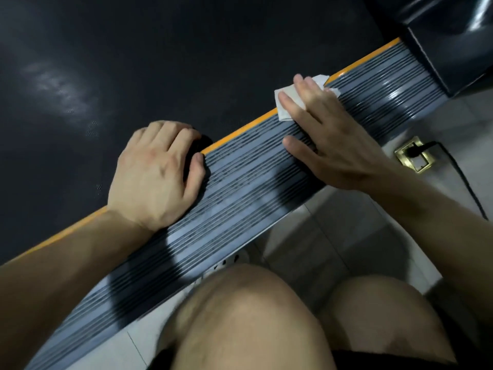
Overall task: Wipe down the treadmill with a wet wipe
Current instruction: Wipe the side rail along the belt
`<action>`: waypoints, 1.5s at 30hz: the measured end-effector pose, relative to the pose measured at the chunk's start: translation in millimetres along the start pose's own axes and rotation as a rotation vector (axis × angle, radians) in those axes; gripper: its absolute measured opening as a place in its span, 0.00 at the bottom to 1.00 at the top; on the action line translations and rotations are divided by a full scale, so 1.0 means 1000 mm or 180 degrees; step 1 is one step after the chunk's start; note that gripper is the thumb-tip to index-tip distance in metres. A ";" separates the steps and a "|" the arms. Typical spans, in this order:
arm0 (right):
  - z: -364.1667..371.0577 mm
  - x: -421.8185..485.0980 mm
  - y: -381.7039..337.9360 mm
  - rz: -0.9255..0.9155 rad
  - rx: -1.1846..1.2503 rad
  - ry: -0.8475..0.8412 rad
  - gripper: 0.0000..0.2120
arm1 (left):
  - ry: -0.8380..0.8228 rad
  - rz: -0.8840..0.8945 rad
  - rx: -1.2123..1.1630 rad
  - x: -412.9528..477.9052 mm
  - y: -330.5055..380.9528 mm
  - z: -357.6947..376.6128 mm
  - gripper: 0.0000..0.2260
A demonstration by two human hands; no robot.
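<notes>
The treadmill's ribbed grey side rail [240, 180] runs diagonally from lower left to upper right, edged by an orange strip [240, 133] beside the black running belt [160, 62]. My right hand [328, 137] lies flat on the rail with fingers spread, pressing a white wet wipe [289, 101] against the rail and orange strip. My left hand [154, 174] rests further down the rail, fingers curled over the orange edge onto the belt, holding nothing.
The black motor housing [453, 41] stands at the rail's upper right end. A brass floor socket [412, 157] with a black cable sits on the pale tiled floor [333, 236] at right. My bare knees [253, 316] and a white shoe are below the rail.
</notes>
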State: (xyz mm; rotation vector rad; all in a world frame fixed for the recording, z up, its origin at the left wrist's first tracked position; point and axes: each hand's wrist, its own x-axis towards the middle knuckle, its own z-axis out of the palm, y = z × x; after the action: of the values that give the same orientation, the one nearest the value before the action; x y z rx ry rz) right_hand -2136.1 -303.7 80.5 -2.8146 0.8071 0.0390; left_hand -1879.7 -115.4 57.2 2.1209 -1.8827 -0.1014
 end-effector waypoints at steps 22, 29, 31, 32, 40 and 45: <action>0.011 -0.035 -0.073 -0.0755 -0.0048 0.0044 0.33 | 0.0118 -0.0075 0.0156 -0.004 0.008 -0.004 0.18; 0.006 -0.019 0.005 0.1249 -0.0560 0.0657 0.39 | -0.0318 -0.0253 -0.0022 -0.049 0.039 -0.003 0.32; 0.018 -0.020 -0.042 0.0351 -0.0170 0.0836 0.34 | -0.0295 -0.0288 -0.0170 -0.049 0.039 -0.002 0.32; 0.019 -0.027 -0.067 -0.0283 0.0011 0.0679 0.32 | -0.0293 -0.0272 -0.0180 -0.048 0.038 -0.002 0.32; -0.018 0.002 0.053 0.1575 0.0015 0.0219 0.37 | -0.0307 -0.0310 -0.0233 -0.047 0.039 -0.004 0.28; 0.010 -0.031 -0.027 -0.0522 -0.0336 0.0388 0.31 | -0.0401 -0.0384 -0.0227 -0.047 0.038 -0.004 0.29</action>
State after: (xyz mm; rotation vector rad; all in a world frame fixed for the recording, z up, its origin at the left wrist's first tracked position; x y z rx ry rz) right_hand -2148.2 -263.3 78.3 -2.9975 0.6124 -0.1202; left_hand -1921.9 -72.0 64.0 2.2252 -1.7882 -0.3309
